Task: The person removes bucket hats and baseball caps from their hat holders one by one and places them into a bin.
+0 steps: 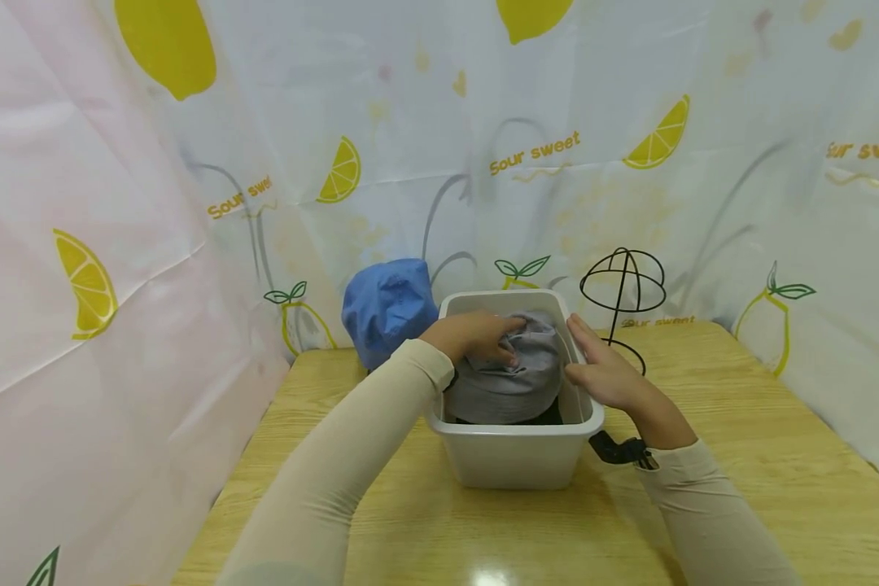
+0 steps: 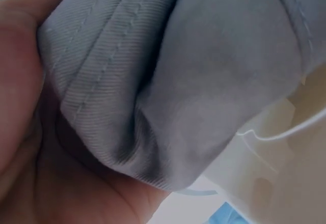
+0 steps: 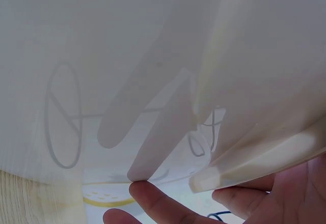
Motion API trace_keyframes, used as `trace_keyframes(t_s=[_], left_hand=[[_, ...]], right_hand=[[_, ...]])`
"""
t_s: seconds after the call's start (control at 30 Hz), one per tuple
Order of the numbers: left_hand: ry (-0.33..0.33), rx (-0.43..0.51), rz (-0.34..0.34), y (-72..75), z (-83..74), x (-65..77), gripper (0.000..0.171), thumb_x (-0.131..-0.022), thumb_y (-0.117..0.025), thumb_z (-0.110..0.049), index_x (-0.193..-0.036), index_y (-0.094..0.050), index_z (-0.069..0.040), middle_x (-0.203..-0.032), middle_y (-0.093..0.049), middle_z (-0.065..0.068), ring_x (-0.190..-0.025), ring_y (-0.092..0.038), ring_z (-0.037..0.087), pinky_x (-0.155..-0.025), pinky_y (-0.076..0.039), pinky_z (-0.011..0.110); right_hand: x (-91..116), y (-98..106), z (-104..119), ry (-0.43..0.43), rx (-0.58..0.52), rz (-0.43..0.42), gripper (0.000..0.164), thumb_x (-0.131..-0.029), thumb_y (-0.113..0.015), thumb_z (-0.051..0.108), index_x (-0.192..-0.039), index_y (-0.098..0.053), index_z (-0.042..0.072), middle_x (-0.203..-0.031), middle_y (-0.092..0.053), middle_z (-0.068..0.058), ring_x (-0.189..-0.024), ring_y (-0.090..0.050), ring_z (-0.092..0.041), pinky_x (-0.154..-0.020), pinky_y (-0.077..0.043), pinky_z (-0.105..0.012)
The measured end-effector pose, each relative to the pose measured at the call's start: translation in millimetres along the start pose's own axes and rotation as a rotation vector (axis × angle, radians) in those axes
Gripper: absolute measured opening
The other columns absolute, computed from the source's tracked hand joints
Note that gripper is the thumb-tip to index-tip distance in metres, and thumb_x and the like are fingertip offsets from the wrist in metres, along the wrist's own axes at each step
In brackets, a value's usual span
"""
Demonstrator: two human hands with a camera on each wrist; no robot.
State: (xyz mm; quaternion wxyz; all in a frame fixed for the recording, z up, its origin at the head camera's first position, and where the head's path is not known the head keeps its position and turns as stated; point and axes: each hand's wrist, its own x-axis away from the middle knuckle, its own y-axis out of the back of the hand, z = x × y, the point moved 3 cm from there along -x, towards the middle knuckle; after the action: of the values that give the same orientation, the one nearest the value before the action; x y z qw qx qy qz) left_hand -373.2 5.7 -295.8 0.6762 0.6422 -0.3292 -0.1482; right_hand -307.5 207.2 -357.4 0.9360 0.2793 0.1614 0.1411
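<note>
In the head view a white plastic bin [image 1: 516, 460] stands on the table, and a grey bucket hat [image 1: 509, 403] lies inside it with its brim towards me. My left hand [image 1: 479, 338] reaches in over the left rim and grips the hat's crown. Folded, stitched grey cloth [image 2: 117, 76] lies between thumb and fingers in the left wrist view. My right hand [image 1: 611, 374] holds the bin's right rim, thumb at the top edge. In the right wrist view, fingertips [image 3: 142, 191] touch the bin's glossy outer wall [image 3: 127, 96]. Something dark shows under the hat.
A blue bucket hat [image 1: 388, 309] sits raised behind the bin on the left. To the right rear stands a bare black wire hat stand [image 1: 618, 301], close to my right hand. A lemon-print curtain [image 1: 410, 106] hangs behind and beside the wooden table [image 1: 762, 456].
</note>
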Motion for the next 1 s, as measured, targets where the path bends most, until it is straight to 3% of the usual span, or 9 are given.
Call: trace_keyframes(t_s=[0.13, 0.43, 0.8, 1.0], left_hand=[[0.024, 0.0, 0.003, -1.0, 0.5, -2.9, 0.084, -0.098, -0.067, -0.046, -0.167, -0.023, -0.028, -0.163, -0.044, 0.008, -0.149, -0.043, 0.028, -0.121, -0.036, 0.044], [0.037, -0.036, -0.009, -12.9, 1.2, -12.2, 0.087, -0.092, -0.072, -0.05, -0.165, -0.025, -0.037, -0.162, -0.046, 0.004, -0.147, -0.046, 0.026, -0.119, -0.039, 0.046], [0.091, -0.054, 0.019, -17.1, -4.2, -9.1, 0.083, -0.093, -0.071, -0.051, -0.163, -0.029, -0.041, -0.162, -0.046, -0.001, -0.148, -0.045, 0.026, -0.12, -0.037, 0.048], [0.082, -0.065, 0.035, -20.3, -4.1, -12.6, 0.081, -0.092, -0.073, -0.05, -0.162, -0.033, -0.04, -0.16, -0.048, -0.002, -0.146, -0.047, 0.023, -0.121, -0.037, 0.045]], right_hand=[[0, 1, 1, 0.002, 0.005, -0.002, 0.083, -0.096, -0.05, 0.001, -0.163, -0.002, -0.005, -0.172, 0.008, -0.025, -0.157, 0.004, -0.05, -0.116, -0.018, -0.076], [1, 0, -1, 0.007, -0.016, 0.005, 0.083, -0.097, -0.05, 0.001, -0.163, 0.0, -0.006, -0.171, 0.01, -0.025, -0.157, 0.007, -0.05, -0.116, -0.016, -0.075], [-1, 0, 1, 0.015, -0.005, 0.001, 0.083, -0.096, -0.05, 0.002, -0.163, -0.001, -0.006, -0.171, 0.009, -0.025, -0.157, 0.006, -0.05, -0.117, -0.015, -0.075], [1, 0, 0, 0.011, -0.011, 0.004, 0.083, -0.096, -0.05, 0.001, -0.163, -0.001, -0.006, -0.171, 0.01, -0.025, -0.157, 0.007, -0.05, -0.117, -0.013, -0.075]])
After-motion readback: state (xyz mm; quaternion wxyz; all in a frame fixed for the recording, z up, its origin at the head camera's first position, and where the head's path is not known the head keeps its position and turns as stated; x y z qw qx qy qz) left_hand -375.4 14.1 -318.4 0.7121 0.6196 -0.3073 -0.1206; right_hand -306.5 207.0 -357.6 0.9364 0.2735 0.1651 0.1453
